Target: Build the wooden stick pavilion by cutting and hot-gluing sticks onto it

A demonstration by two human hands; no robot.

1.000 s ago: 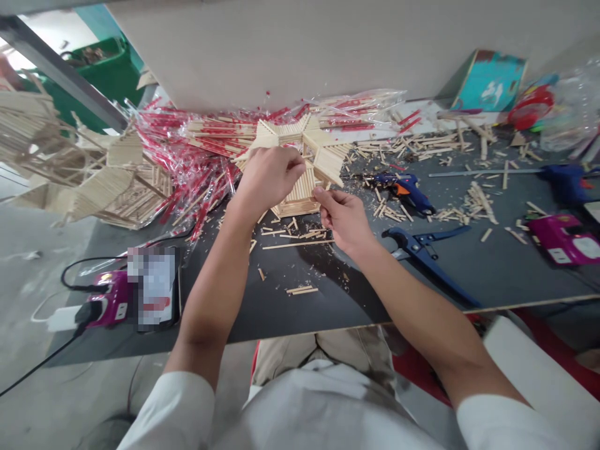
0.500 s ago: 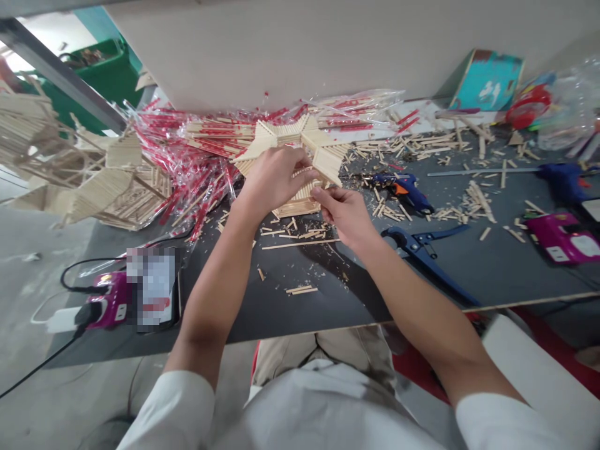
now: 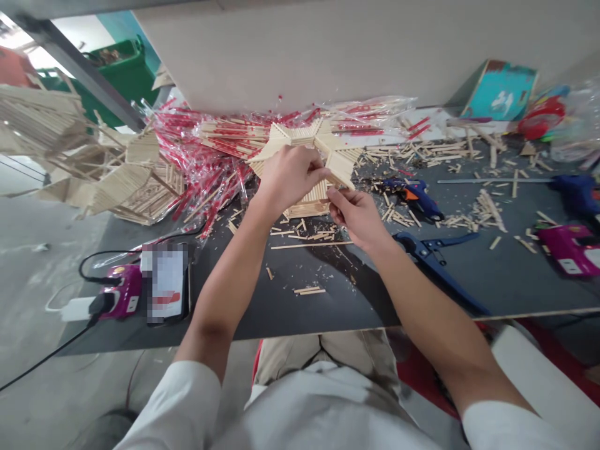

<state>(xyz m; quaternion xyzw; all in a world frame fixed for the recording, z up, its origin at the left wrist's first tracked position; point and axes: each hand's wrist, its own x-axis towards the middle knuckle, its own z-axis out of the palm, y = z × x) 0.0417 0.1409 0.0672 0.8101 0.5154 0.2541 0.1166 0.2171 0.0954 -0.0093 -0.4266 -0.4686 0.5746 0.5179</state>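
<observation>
A star-shaped structure of pale wooden sticks (image 3: 344, 164) sits on the dark table in front of me. My left hand (image 3: 291, 178) lies over its left and middle part, fingers curled around an inner edge and thumb pointing right. Close by, my right hand (image 3: 354, 212) is pinched at the front right edge of the structure, thumb against forefinger. Whatever is between those fingertips is too small to make out. Below the hands, a long thin stick (image 3: 312, 245) and several short cut pieces (image 3: 309, 290) lie on the tabletop.
At right are a blue glue gun (image 3: 422, 199), a blue-handled cutter (image 3: 434, 265) and a purple power socket (image 3: 569, 250). Stick bundles in red-marked plastic (image 3: 187, 150) lie behind left. Larger stick models (image 3: 117, 184) stand left, near a phone (image 3: 167, 284) and another purple socket (image 3: 122, 290).
The whole scene has shifted slightly to the right in view as my head turned. Both hands stay at the star-shaped structure, their grip nearly the same.
</observation>
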